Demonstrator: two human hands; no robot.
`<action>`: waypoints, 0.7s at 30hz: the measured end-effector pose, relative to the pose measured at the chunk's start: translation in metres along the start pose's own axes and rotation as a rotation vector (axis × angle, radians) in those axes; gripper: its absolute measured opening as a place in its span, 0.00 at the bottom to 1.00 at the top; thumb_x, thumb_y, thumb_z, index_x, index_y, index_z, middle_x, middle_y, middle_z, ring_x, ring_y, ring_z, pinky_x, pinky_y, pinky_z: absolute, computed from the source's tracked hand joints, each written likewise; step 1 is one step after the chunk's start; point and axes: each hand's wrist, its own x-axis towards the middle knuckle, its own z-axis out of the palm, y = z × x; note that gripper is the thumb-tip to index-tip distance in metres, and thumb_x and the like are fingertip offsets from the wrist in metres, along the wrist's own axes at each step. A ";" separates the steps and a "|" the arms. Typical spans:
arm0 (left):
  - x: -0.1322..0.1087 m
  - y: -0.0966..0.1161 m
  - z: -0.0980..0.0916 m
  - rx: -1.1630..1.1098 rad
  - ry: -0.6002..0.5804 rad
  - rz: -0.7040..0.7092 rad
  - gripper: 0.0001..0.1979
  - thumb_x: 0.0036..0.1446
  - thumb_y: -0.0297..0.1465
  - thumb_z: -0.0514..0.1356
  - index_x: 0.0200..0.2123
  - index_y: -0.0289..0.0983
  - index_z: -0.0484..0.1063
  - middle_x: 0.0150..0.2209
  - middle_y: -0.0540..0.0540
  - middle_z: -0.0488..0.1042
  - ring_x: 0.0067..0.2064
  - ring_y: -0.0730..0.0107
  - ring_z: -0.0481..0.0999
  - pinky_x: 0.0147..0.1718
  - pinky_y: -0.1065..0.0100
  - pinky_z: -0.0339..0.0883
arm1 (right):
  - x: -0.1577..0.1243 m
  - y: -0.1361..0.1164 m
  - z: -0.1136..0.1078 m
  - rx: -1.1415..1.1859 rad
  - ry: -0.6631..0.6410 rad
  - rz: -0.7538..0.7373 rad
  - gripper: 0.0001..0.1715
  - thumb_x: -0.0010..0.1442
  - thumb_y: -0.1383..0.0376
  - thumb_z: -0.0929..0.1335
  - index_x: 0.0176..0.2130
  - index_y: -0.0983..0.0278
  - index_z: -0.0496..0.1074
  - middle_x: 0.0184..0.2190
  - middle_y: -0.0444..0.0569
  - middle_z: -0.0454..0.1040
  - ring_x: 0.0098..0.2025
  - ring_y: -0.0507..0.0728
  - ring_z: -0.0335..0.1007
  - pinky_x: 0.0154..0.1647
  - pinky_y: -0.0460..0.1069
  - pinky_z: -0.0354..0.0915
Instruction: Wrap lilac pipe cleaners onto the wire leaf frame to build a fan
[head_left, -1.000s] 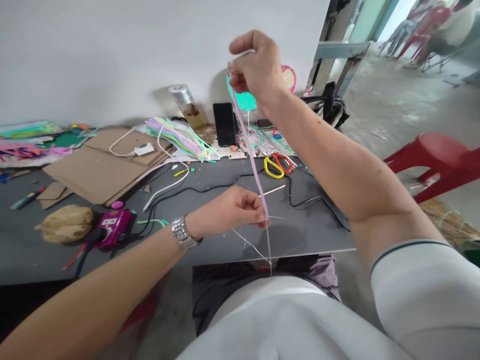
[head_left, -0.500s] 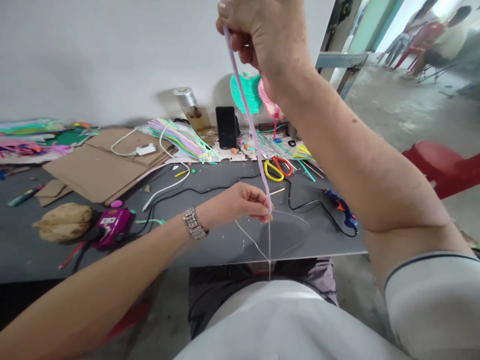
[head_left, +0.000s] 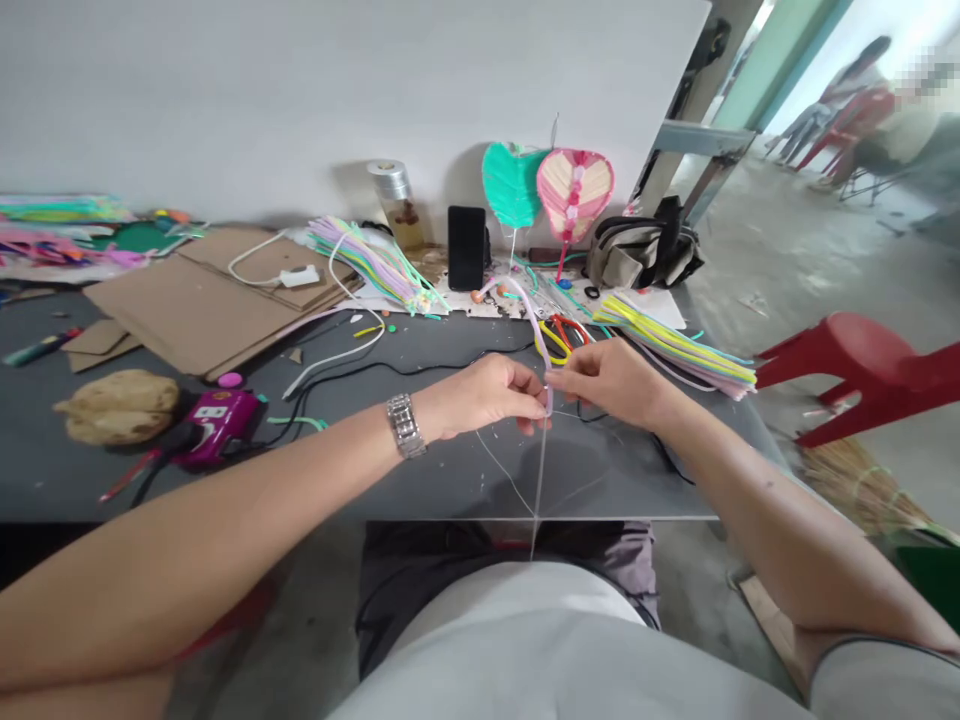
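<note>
My left hand (head_left: 495,397), with a metal watch (head_left: 406,426) on the wrist, pinches the lower end of a lilac pipe cleaner (head_left: 534,318) against a thin wire frame (head_left: 540,475). One straight wire runs from the fingers down past the table edge, and a thin curved wire spreads to each side. My right hand (head_left: 611,380) is closed on the pipe cleaner just above the left fingertips. Its free end arches up and away toward the back. Behind the hands lie scissors (head_left: 555,350) with yellow and orange handles, partly covered.
Pipe cleaner bundles (head_left: 375,265) (head_left: 675,340), cardboard (head_left: 202,300), a phone (head_left: 466,248) and a bottle (head_left: 397,205) line the back. A green leaf shape (head_left: 514,185) and a pink heart-shaped fan (head_left: 576,190) stand there. Left are a purple device (head_left: 217,428) and cables. A red stool (head_left: 862,365) stands right.
My right hand has come down from high up to beside my left hand and now grips the pipe cleaner low. The pipe cleaner, stretched straight before, now arches over loosely.
</note>
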 end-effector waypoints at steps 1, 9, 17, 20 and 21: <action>0.001 0.001 0.002 0.003 0.001 0.002 0.03 0.53 0.25 0.65 0.28 0.34 0.76 0.30 0.47 0.81 0.29 0.74 0.78 0.36 0.69 0.70 | -0.002 0.003 0.005 0.039 -0.034 0.037 0.22 0.57 0.52 0.74 0.21 0.64 0.74 0.17 0.44 0.70 0.18 0.49 0.61 0.18 0.46 0.55; -0.002 0.003 0.008 -0.069 -0.020 -0.006 0.03 0.53 0.26 0.67 0.29 0.33 0.77 0.31 0.45 0.82 0.29 0.73 0.79 0.36 0.68 0.72 | -0.001 -0.006 0.000 0.290 -0.191 0.053 0.10 0.48 0.61 0.75 0.25 0.64 0.74 0.18 0.43 0.72 0.20 0.50 0.65 0.19 0.44 0.58; 0.000 -0.001 0.007 -0.096 -0.034 -0.019 0.05 0.51 0.28 0.70 0.27 0.32 0.78 0.30 0.43 0.82 0.29 0.72 0.79 0.36 0.67 0.73 | -0.002 -0.007 0.008 0.326 -0.216 -0.094 0.08 0.49 0.65 0.74 0.25 0.64 0.72 0.20 0.41 0.72 0.23 0.49 0.66 0.24 0.44 0.60; 0.001 -0.001 0.007 -0.125 -0.018 -0.035 0.05 0.50 0.27 0.70 0.26 0.32 0.78 0.29 0.43 0.82 0.29 0.71 0.80 0.36 0.66 0.74 | -0.001 -0.009 0.010 0.332 -0.219 -0.160 0.07 0.49 0.65 0.74 0.25 0.64 0.72 0.21 0.41 0.73 0.25 0.50 0.67 0.28 0.46 0.62; 0.001 -0.001 0.007 -0.136 -0.011 -0.041 0.05 0.49 0.27 0.71 0.26 0.33 0.78 0.29 0.43 0.82 0.29 0.70 0.80 0.36 0.66 0.74 | -0.001 -0.009 0.010 0.337 -0.226 -0.174 0.07 0.50 0.66 0.73 0.25 0.64 0.72 0.21 0.42 0.74 0.25 0.50 0.68 0.29 0.46 0.63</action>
